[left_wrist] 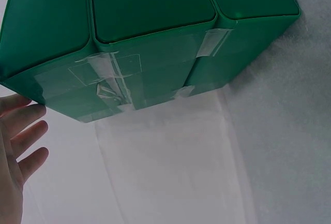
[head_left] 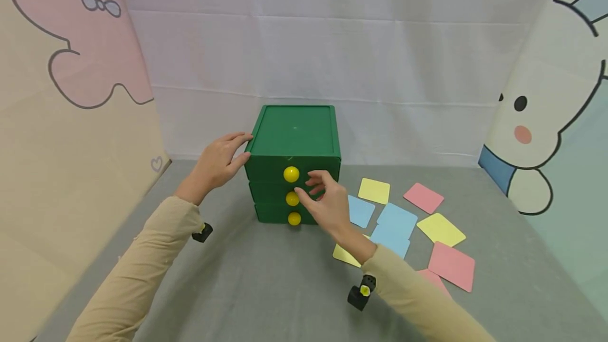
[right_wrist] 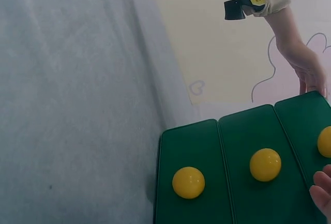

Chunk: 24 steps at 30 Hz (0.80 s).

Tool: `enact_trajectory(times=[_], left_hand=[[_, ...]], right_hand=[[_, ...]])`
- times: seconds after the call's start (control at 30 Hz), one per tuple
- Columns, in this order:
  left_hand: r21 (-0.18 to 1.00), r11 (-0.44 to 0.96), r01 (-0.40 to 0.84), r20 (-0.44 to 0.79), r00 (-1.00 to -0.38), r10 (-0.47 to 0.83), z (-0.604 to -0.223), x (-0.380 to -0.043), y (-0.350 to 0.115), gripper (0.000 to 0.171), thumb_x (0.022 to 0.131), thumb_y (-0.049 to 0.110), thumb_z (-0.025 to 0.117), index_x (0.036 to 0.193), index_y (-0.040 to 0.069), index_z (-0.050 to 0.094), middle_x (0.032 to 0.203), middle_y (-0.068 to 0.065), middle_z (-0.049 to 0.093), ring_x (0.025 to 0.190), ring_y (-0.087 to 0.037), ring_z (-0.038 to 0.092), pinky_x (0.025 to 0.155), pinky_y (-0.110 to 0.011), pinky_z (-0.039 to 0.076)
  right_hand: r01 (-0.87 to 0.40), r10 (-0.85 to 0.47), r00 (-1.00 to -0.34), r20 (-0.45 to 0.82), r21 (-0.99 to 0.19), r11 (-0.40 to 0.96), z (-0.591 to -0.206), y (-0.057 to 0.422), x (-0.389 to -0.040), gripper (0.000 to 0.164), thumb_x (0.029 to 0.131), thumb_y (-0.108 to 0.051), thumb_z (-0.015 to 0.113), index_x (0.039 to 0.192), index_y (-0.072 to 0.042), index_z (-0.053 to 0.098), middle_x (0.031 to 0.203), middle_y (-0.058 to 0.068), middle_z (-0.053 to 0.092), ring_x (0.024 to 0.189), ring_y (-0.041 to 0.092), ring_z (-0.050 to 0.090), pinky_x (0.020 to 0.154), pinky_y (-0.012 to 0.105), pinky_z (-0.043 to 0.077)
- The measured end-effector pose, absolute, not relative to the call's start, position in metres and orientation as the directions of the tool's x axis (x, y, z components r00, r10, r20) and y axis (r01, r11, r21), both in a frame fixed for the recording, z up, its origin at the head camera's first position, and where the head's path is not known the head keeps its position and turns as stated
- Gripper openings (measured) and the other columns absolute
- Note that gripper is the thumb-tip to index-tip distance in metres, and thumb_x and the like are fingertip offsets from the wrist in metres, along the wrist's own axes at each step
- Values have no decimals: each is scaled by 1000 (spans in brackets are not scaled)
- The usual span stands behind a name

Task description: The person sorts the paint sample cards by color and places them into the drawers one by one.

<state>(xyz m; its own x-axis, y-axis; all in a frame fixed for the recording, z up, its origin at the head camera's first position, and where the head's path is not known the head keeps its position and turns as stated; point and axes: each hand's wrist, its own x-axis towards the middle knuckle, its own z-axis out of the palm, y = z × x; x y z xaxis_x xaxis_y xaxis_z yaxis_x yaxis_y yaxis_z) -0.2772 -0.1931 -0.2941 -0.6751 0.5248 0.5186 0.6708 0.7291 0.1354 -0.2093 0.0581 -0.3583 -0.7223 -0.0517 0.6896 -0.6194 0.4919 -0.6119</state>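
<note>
A small green chest of drawers (head_left: 294,133) stands on the grey cloth, its three drawers closed. Each drawer has a round yellow knob: the top knob (head_left: 291,174), the middle knob (head_left: 292,198) and the bottom knob (head_left: 294,219). My left hand (head_left: 214,162) rests its fingertips on the upper left edge of the chest, the fingers loosely extended. In front of the drawers, my right hand (head_left: 330,205) is held with thumb and fingers apart, just right of the top and middle knobs, holding nothing. Clear tape (left_wrist: 106,71) runs along the chest's side in the left wrist view.
Several yellow, blue and pink cards lie right of the chest, among them a blue card (head_left: 398,219), a yellow card (head_left: 442,229) and a pink card (head_left: 452,266). Some sit under my right forearm. A white cloth wall (head_left: 380,88) rises behind.
</note>
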Motion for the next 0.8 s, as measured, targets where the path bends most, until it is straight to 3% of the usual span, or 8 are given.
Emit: enact_trajectory(times=[0.4, 0.8], left_hand=[[149, 723, 674, 538, -669, 513, -297, -277, -192, 41, 93, 19, 48, 128, -3, 48, 127, -21, 50, 120, -34, 44, 97, -50, 35], [133, 714, 687, 568, -644, 513, -299, -278, -192, 40, 92, 17, 50, 126, -4, 50, 126, -21, 51, 118, -33, 46, 95, -49, 37]], right_hand=[[-571, 78, -745, 662, -694, 439, -365, 33, -218, 32, 80, -22, 70, 103, -4, 58, 86, 5, 66, 65, 14, 60, 58, 24, 49], [-555, 190, -716, 671, -714, 428, -365, 17, -219, 29, 80, -26, 69, 97, -5, 58, 80, 4, 66, 59, 12, 59, 55, 23, 47]])
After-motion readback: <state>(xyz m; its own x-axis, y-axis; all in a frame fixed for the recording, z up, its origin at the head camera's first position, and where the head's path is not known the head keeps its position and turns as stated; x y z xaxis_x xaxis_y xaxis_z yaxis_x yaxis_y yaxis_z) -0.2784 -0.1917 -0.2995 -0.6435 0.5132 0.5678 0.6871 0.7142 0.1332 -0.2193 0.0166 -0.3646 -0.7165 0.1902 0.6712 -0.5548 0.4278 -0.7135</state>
